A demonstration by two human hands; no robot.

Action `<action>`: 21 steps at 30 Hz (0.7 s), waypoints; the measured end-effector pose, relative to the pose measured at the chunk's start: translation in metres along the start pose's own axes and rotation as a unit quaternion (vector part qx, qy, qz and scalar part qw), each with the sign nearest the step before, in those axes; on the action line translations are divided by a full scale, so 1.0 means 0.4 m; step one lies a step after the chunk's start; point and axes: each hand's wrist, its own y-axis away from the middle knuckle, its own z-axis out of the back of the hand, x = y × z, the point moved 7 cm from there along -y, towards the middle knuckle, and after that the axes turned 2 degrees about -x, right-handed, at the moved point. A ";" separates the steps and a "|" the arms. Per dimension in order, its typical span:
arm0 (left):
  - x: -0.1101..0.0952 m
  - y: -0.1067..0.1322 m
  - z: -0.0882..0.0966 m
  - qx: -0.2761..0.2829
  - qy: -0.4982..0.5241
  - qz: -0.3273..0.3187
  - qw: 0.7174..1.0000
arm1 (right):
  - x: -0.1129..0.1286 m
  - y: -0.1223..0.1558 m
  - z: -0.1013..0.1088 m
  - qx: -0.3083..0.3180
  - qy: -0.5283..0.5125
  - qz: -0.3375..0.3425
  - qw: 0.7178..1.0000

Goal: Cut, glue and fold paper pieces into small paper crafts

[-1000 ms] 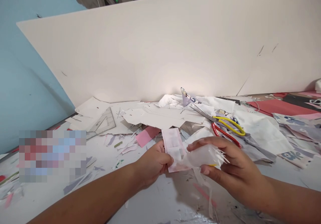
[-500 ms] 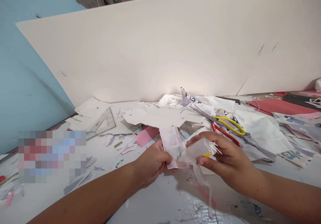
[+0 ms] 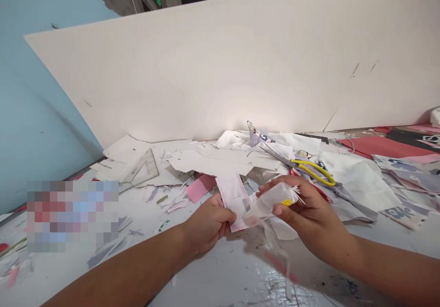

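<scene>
My left hand [image 3: 215, 220] is closed, its thumb and fingers pinching the lower left edge of a pale pink folded strip [image 3: 233, 190]. I cannot tell whether the strip is cloth or paper. In my right hand [image 3: 305, 211] is a small translucent plastic bottle [image 3: 273, 200] with a yellow mark on it. The bottle lies tilted, its narrow end over the lower part of the strip and white bristly strands at its other end. Whether that end touches the strip is unclear. A whitish ribbon-like strip [image 3: 280, 249] hangs down below the bottle.
Yellow-and-red-handled scissors [image 3: 314, 172] lie on fabric scraps behind my right hand. Cut cardboard [image 3: 209, 160], a clear set square [image 3: 146, 167] and a pink piece [image 3: 200, 188] lie further back. A white panel [image 3: 220, 68] stands upright behind. Red sheets [image 3: 381, 144] lie right.
The bottle has shifted slightly and turned, so more of its clear side and yellow mark shows. The pale pink strip leans a little more to the left at its top.
</scene>
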 end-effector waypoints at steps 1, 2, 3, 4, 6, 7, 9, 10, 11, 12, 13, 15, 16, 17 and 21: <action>0.000 0.001 -0.001 0.001 0.002 0.003 1.000 | -0.004 -0.001 -0.001 0.002 0.005 -0.004 1.000; 0.000 0.001 -0.002 -0.001 0.004 0.006 1.000 | -0.005 -0.003 -0.001 0.003 0.010 -0.005 1.000; 0.000 0.001 -0.001 -0.005 0.004 0.007 1.000 | -0.006 -0.004 -0.001 0.005 0.020 -0.005 1.000; -0.001 0.002 0.002 -0.012 0.003 0.007 1.000 | -0.005 -0.004 0.000 0.008 0.034 -0.003 0.999; -0.003 0.002 0.009 -0.026 0.000 0.001 1.000 | 0.003 0.001 0.002 0.019 0.073 0.017 0.997; -0.003 0.002 0.012 -0.030 -0.002 -0.003 1.000 | 0.011 0.006 0.005 0.022 0.091 0.037 0.995; -0.004 0.001 0.016 -0.027 -0.003 -0.011 1.000 | 0.032 0.018 0.011 0.018 0.108 0.091 0.990; -0.003 0.001 0.017 -0.024 -0.003 -0.014 1.000 | 0.041 0.025 0.013 0.016 0.110 0.116 0.987; -0.003 0.001 0.017 -0.020 -0.003 -0.017 1.000 | 0.049 0.031 0.014 0.016 0.112 0.138 0.984; -0.003 0.001 0.018 -0.018 -0.006 -0.020 1.000 | 0.054 0.036 0.012 0.022 0.121 0.155 0.980; -0.003 0.000 0.018 -0.018 -0.011 -0.021 1.000 | 0.056 0.039 0.005 0.037 0.138 0.168 0.975; -0.003 0.000 0.019 -0.022 -0.023 -0.021 0.999 | 0.056 0.043 -0.010 0.073 0.183 0.183 0.963; -0.003 0.000 0.019 -0.025 -0.025 -0.020 0.999 | 0.055 0.043 -0.015 0.083 0.200 0.186 0.959; -0.003 0.001 0.019 -0.029 -0.025 -0.017 0.999 | 0.055 0.041 -0.016 0.083 0.206 0.185 0.957; 0.002 0.004 0.013 -0.023 -0.036 -0.006 0.999 | 0.064 0.038 0.002 0.036 0.164 0.178 0.970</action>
